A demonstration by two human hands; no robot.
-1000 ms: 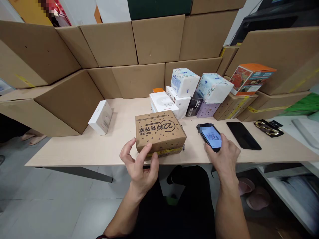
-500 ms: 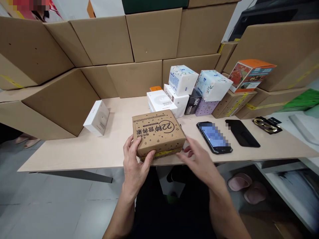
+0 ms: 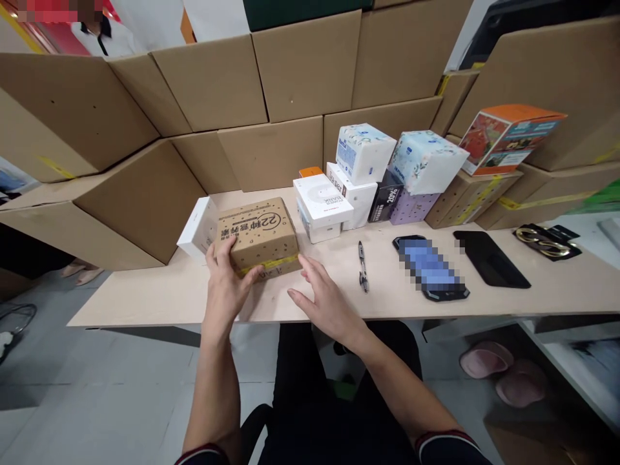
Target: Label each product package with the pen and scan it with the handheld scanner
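A brown cardboard box [image 3: 264,232] with dark printing and yellow tape along its front sits on the left half of the table. My left hand [image 3: 227,278] grips its left front corner, fingers on top and side, thumb along the taped face. At the box's right front corner, my right hand [image 3: 324,297] has its fingers stretched out and apart, the fingertips touching or very near the edge. A white box [image 3: 197,226] stands close behind the left end of the cardboard box, partly hidden by it. To the right of my right hand lies a pen [image 3: 362,266].
White power bank boxes [image 3: 323,201], tissue packs [image 3: 365,152] and an orange-topped box [image 3: 511,139] are stacked along the back. A phone [image 3: 430,268], a black slab [image 3: 493,258] and gold scissors [image 3: 547,240] lie right. Large cartons [image 3: 208,84] wall the table's rear.
The cardboard box has shifted left and back with my left hand on it, now overlapping the white box. My right hand moved left too, and the pen has come into sight.
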